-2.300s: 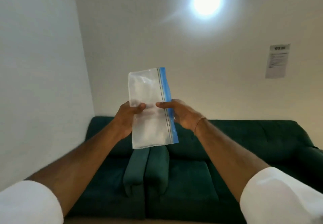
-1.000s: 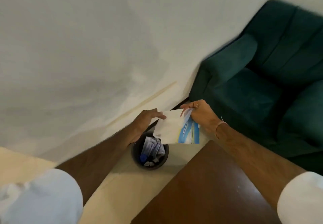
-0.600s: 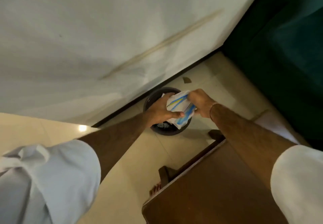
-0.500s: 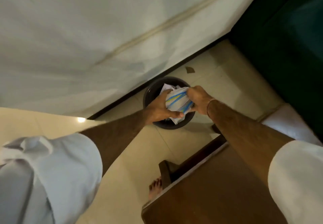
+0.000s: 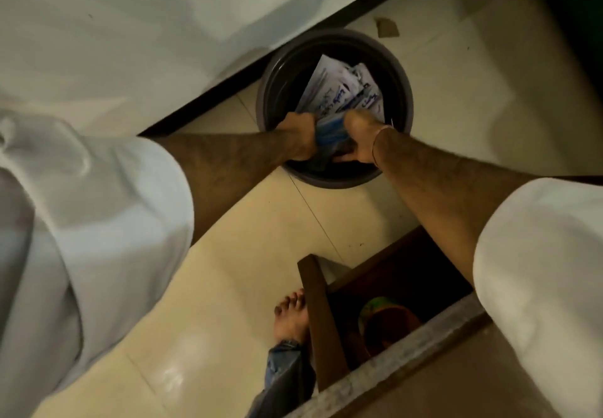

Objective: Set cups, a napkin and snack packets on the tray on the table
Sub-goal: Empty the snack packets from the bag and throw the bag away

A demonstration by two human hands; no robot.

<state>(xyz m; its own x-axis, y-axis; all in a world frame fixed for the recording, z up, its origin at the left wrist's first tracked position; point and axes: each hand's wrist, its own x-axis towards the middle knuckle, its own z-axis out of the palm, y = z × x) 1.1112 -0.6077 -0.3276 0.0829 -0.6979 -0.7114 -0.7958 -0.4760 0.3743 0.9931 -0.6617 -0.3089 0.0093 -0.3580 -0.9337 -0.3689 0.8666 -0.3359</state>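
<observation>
Both of my hands reach down into a round dark waste bin (image 5: 266, 101) standing on the tiled floor against the wall. My left hand (image 5: 298, 138) and my right hand (image 5: 360, 133) grip a crumpled clear plastic bag with a blue zip strip (image 5: 331, 132) between them, pressed low inside the bin. Behind the bag lie several white wrappers with blue print (image 5: 339, 91). No tray, cups or napkin are in view.
A brown wooden table (image 5: 456, 381) fills the lower right corner, with a shelf below its top holding a green and orange object (image 5: 385, 316). My bare foot (image 5: 290, 316) stands beside the table leg. A white wall with a dark skirting runs behind the bin.
The flat zip bag was crumpled between both hands and carried down from above the bin into it. My view tilted further down towards the floor.
</observation>
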